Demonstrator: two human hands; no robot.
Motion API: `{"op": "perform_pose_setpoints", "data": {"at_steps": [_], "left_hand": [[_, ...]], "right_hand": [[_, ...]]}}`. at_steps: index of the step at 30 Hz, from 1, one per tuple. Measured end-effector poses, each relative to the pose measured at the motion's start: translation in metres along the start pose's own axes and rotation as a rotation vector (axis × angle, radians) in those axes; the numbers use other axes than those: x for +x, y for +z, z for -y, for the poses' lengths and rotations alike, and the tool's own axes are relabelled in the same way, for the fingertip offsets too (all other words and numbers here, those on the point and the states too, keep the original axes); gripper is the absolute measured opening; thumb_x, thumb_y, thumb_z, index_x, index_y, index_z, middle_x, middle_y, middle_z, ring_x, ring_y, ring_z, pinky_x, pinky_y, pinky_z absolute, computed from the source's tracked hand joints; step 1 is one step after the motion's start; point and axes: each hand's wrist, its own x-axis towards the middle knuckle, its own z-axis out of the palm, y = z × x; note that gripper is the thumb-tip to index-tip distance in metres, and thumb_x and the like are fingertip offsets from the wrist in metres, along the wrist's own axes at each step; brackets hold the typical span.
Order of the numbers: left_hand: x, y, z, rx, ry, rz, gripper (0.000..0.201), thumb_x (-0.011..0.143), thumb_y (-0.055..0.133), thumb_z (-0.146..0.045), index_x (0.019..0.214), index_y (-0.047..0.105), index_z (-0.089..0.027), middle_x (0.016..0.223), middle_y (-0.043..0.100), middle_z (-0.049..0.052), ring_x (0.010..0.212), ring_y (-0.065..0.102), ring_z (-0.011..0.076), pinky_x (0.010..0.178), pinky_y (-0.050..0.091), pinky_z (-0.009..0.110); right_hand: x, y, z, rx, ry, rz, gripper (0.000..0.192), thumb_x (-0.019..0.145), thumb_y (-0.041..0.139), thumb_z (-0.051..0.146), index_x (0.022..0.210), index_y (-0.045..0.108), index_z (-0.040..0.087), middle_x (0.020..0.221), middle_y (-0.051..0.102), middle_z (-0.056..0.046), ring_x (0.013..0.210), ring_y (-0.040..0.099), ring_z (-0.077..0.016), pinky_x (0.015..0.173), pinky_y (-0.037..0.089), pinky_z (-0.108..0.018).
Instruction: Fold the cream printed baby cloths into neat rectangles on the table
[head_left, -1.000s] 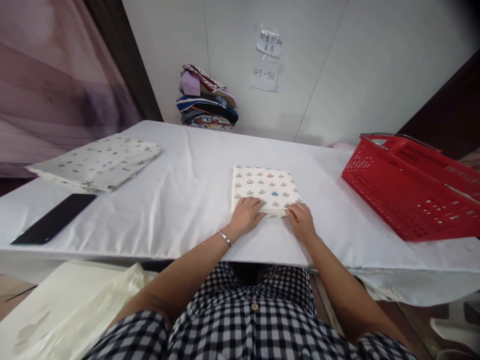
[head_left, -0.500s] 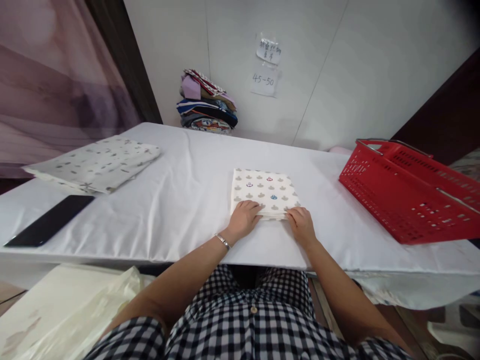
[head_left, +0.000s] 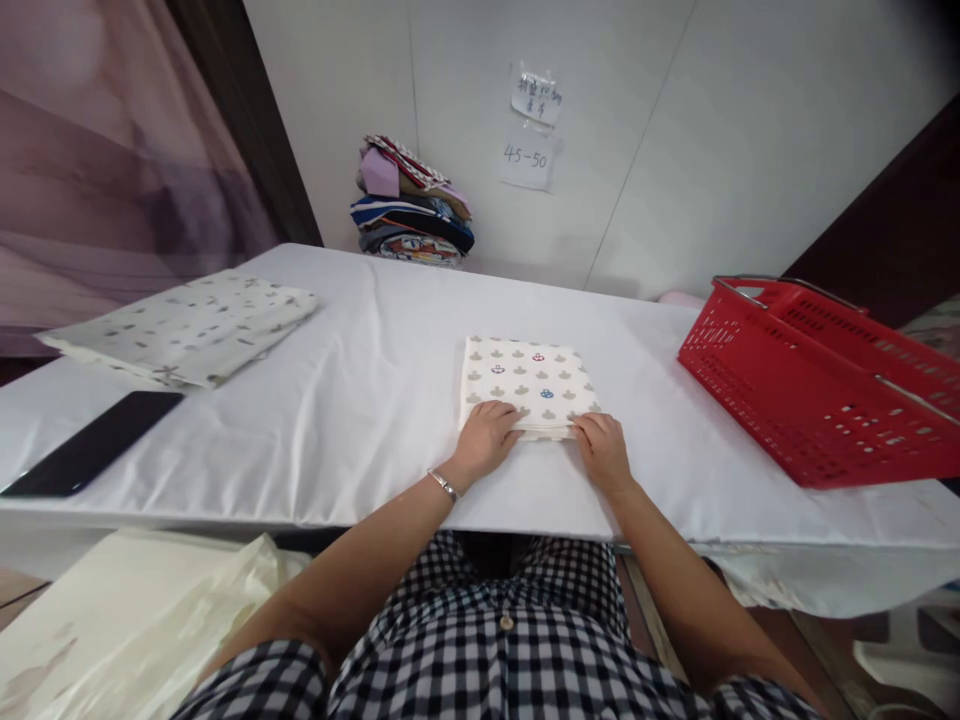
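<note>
A folded white cloth (head_left: 531, 375) printed with small grey shapes and a few red and blue anchors lies flat on the white-covered table (head_left: 360, 420) in front of me. My left hand (head_left: 486, 438) is closed on the cloth's near left corner, fingers over its top. At the near right corner, my right hand (head_left: 602, 445) pinches the layered edge between thumb and fingers. Several layers show along the near edge. The undersides of both hands are hidden.
To the left lies a larger folded patterned cloth (head_left: 187, 325), with a flat black device (head_left: 94, 443) nearer me. A red basket (head_left: 817, 400) stands at the right. Stacked folded fabrics (head_left: 412, 210) sit behind the table's back edge, near paper signs (head_left: 529, 160) on the wall.
Both hands keep their places on the folded cloth, which lies as before. Only the camera view has shifted slightly.
</note>
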Motion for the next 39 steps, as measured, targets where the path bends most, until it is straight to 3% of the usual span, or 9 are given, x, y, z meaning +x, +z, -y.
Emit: {"op": "perform_pose_setpoints", "data": {"at_steps": [5, 12, 20, 26, 30, 34, 39], "left_hand": [[-0.001, -0.001, 0.0, 0.027, -0.008, -0.038, 0.024, 0.09, 0.051, -0.029, 0.109, 0.063, -0.019, 0.109, 0.062, 0.008, 0.104, 0.053, 0.0227, 0.091, 0.043, 0.041], [-0.001, -0.002, 0.0, 0.037, -0.015, -0.032, 0.022, 0.091, 0.05, -0.028, 0.105, 0.065, -0.021, 0.104, 0.063, 0.007, 0.099, 0.054, 0.0217, 0.088, 0.044, 0.04], [-0.001, -0.003, 0.0, 0.027, -0.017, -0.043, 0.021, 0.09, 0.051, -0.027, 0.103, 0.066, -0.021, 0.103, 0.064, 0.007, 0.099, 0.055, 0.0218, 0.087, 0.044, 0.04], [0.0, -0.008, -0.002, 0.02, -0.018, -0.075, 0.023, 0.093, 0.045, -0.029, 0.087, 0.066, -0.019, 0.09, 0.066, 0.005, 0.088, 0.056, 0.0189, 0.083, 0.043, 0.038], [0.0, -0.011, -0.002, 0.037, -0.043, -0.071, 0.025, 0.093, 0.045, -0.03, 0.08, 0.064, -0.019, 0.086, 0.065, 0.005, 0.085, 0.056, 0.0187, 0.081, 0.043, 0.037], [0.0, -0.008, -0.001, 0.042, -0.045, -0.074, 0.02, 0.09, 0.051, -0.032, 0.085, 0.064, -0.019, 0.09, 0.065, 0.005, 0.088, 0.055, 0.0198, 0.082, 0.042, 0.038], [-0.002, -0.003, 0.001, 0.067, -0.015, -0.063, 0.019, 0.087, 0.056, -0.034, 0.095, 0.065, -0.02, 0.097, 0.064, 0.006, 0.093, 0.054, 0.0219, 0.084, 0.042, 0.039]], "right_hand": [[0.0, 0.001, 0.0, -0.008, 0.023, 0.034, 0.021, 0.094, 0.043, 0.023, 0.104, 0.061, 0.02, 0.099, 0.063, -0.007, 0.093, 0.052, -0.0219, 0.08, 0.038, -0.037], [0.001, 0.0, 0.0, -0.01, 0.017, 0.011, 0.022, 0.094, 0.038, 0.02, 0.091, 0.06, 0.019, 0.087, 0.061, -0.006, 0.083, 0.051, -0.0203, 0.075, 0.037, -0.035], [0.002, -0.001, 0.002, -0.021, 0.027, 0.014, 0.018, 0.094, 0.043, 0.023, 0.097, 0.06, 0.019, 0.093, 0.062, -0.007, 0.087, 0.051, -0.0212, 0.077, 0.037, -0.035], [0.002, -0.004, 0.002, 0.016, 0.037, 0.003, 0.019, 0.094, 0.042, 0.023, 0.084, 0.058, 0.021, 0.078, 0.058, -0.004, 0.077, 0.049, -0.0199, 0.072, 0.035, -0.034], [0.001, -0.003, 0.003, 0.001, 0.046, 0.025, 0.017, 0.094, 0.043, 0.023, 0.088, 0.058, 0.021, 0.083, 0.06, -0.005, 0.08, 0.05, -0.0201, 0.073, 0.035, -0.034], [0.001, -0.002, 0.002, -0.004, 0.04, 0.023, 0.016, 0.093, 0.045, 0.022, 0.095, 0.06, 0.02, 0.092, 0.063, -0.006, 0.086, 0.051, -0.0209, 0.075, 0.036, -0.034], [0.001, -0.002, 0.0, 0.023, 0.029, 0.011, 0.017, 0.093, 0.044, 0.021, 0.094, 0.061, 0.02, 0.089, 0.063, -0.006, 0.084, 0.052, -0.0204, 0.074, 0.037, -0.034]]}}
